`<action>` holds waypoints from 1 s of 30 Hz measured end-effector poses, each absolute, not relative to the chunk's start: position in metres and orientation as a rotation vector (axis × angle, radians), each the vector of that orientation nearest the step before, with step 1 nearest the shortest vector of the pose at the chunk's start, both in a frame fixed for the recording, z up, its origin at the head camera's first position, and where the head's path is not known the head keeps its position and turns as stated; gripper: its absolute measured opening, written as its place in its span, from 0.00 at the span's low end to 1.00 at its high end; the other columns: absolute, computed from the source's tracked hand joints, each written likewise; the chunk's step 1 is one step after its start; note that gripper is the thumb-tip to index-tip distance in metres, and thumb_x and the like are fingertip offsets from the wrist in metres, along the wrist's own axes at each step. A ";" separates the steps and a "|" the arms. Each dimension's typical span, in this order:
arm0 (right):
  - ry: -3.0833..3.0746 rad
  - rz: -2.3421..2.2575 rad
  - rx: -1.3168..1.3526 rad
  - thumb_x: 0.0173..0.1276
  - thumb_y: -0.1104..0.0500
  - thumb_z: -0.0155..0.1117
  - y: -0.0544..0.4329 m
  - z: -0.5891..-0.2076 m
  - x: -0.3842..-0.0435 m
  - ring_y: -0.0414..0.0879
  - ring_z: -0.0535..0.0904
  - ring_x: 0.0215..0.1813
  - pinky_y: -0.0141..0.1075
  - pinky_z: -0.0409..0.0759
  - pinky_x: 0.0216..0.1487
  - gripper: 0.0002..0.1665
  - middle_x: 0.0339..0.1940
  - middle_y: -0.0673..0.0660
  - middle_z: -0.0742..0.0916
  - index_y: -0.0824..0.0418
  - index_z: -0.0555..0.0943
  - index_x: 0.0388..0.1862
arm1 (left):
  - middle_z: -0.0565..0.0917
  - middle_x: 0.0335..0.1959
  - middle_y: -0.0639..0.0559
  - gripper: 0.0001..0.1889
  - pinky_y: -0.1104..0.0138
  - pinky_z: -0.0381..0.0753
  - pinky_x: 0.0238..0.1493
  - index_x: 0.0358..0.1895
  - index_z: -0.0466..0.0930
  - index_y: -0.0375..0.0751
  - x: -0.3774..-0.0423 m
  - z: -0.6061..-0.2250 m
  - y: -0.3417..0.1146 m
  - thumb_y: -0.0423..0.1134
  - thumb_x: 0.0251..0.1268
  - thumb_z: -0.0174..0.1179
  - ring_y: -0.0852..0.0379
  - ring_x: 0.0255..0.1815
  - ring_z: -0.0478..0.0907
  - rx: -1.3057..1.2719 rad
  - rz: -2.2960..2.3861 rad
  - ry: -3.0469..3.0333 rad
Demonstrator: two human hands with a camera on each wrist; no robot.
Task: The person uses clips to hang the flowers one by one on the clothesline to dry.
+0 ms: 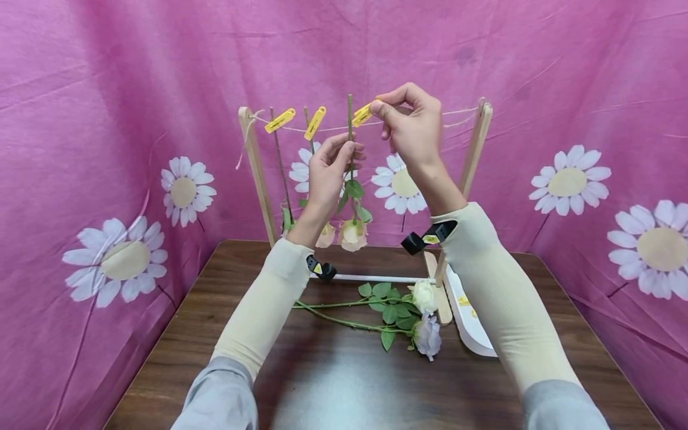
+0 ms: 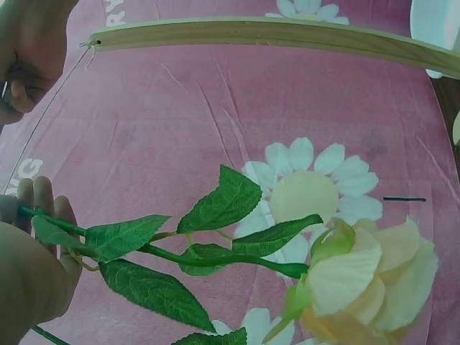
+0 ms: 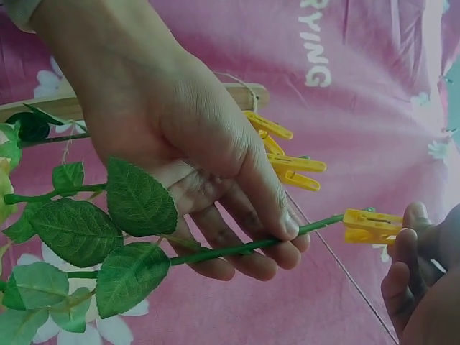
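A pale peach rose hangs head down from my left hand, which pinches its green stem between thumb and fingers. The stem's cut end points up past a thin string. My right hand pinches a yellow clothespin by its handle end. In the right wrist view the clothespin's tip overlaps the top of the stem. Two other yellow clothespins hold stems on the string to the left, with the roses downward; my left arm partly hides these flowers.
Wooden posts carry the string, with a white rod low between them. On the brown table lie a white rose and a pale lilac rose. A white tray with yellow clothespins stands right, partly behind my right arm.
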State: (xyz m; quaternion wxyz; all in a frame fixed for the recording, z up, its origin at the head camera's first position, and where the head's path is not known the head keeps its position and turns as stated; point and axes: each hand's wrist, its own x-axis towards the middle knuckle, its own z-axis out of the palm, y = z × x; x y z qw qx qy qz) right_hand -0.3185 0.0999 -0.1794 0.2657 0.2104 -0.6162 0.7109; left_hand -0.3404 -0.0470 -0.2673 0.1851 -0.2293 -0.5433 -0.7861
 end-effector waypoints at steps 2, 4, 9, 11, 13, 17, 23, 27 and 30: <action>-1.692 1.922 0.543 0.65 0.69 0.78 0.098 -0.178 -0.321 0.40 0.73 0.11 0.30 0.65 0.07 0.08 0.24 0.51 0.89 0.60 0.87 0.31 | 0.90 0.39 0.57 0.14 0.62 0.90 0.47 0.61 0.78 0.26 -0.341 -0.267 -0.046 0.30 0.81 0.58 0.61 0.38 0.88 -0.638 -2.227 -1.515; -1.713 1.921 0.527 0.66 0.69 0.78 0.097 -0.179 -0.322 0.40 0.72 0.10 0.30 0.65 0.07 0.08 0.23 0.52 0.88 0.60 0.87 0.31 | 0.91 0.38 0.57 0.10 0.62 0.90 0.46 0.57 0.80 0.31 -0.341 -0.268 -0.045 0.29 0.80 0.59 0.60 0.37 0.88 -0.632 -2.251 -1.484; -1.771 1.907 0.486 0.67 0.68 0.77 0.095 -0.182 -0.324 0.39 0.73 0.10 0.30 0.65 0.07 0.08 0.23 0.52 0.87 0.60 0.87 0.31 | 0.91 0.37 0.56 0.09 0.65 0.87 0.41 0.45 0.76 0.47 -0.342 -0.269 -0.041 0.26 0.78 0.60 0.60 0.34 0.88 -0.631 -2.299 -1.409; -1.795 1.901 0.472 0.68 0.68 0.76 0.095 -0.184 -0.325 0.39 0.74 0.10 0.30 0.65 0.07 0.07 0.24 0.51 0.87 0.60 0.87 0.31 | 0.91 0.36 0.56 0.10 0.66 0.86 0.40 0.44 0.76 0.48 -0.342 -0.269 -0.040 0.26 0.78 0.59 0.59 0.34 0.88 -0.631 -2.301 -1.399; -1.816 1.902 0.465 0.68 0.67 0.76 0.094 -0.185 -0.326 0.38 0.74 0.10 0.30 0.66 0.07 0.07 0.25 0.51 0.87 0.60 0.87 0.32 | 0.91 0.36 0.56 0.10 0.67 0.85 0.39 0.43 0.76 0.48 -0.342 -0.270 -0.039 0.25 0.78 0.59 0.58 0.34 0.88 -0.630 -2.294 -1.394; -1.844 1.913 0.455 0.69 0.67 0.76 0.094 -0.188 -0.327 0.39 0.75 0.10 0.29 0.66 0.07 0.05 0.25 0.51 0.88 0.62 0.87 0.34 | 0.91 0.36 0.57 0.11 0.68 0.84 0.37 0.42 0.75 0.47 -0.343 -0.271 -0.039 0.24 0.78 0.58 0.59 0.33 0.87 -0.629 -2.280 -1.385; -1.912 1.907 0.451 0.69 0.63 0.77 0.095 -0.188 -0.327 0.40 0.76 0.10 0.31 0.68 0.07 0.06 0.30 0.52 0.90 0.63 0.87 0.41 | 0.92 0.35 0.57 0.11 0.68 0.84 0.39 0.42 0.76 0.47 -0.344 -0.271 -0.040 0.24 0.78 0.58 0.60 0.32 0.88 -0.616 -2.291 -1.379; -1.955 1.883 0.475 0.70 0.60 0.77 0.095 -0.190 -0.327 0.41 0.78 0.12 0.31 0.71 0.09 0.11 0.36 0.54 0.90 0.63 0.86 0.46 | 0.92 0.35 0.57 0.11 0.67 0.85 0.42 0.43 0.76 0.48 -0.344 -0.272 -0.040 0.25 0.78 0.58 0.60 0.33 0.88 -0.606 -2.303 -1.387; -1.979 1.853 0.495 0.71 0.57 0.76 0.096 -0.193 -0.326 0.42 0.80 0.13 0.31 0.73 0.10 0.15 0.42 0.55 0.90 0.63 0.86 0.51 | 0.91 0.36 0.57 0.10 0.68 0.85 0.42 0.44 0.76 0.48 -0.344 -0.272 -0.040 0.25 0.79 0.58 0.60 0.35 0.89 -0.611 -2.304 -1.400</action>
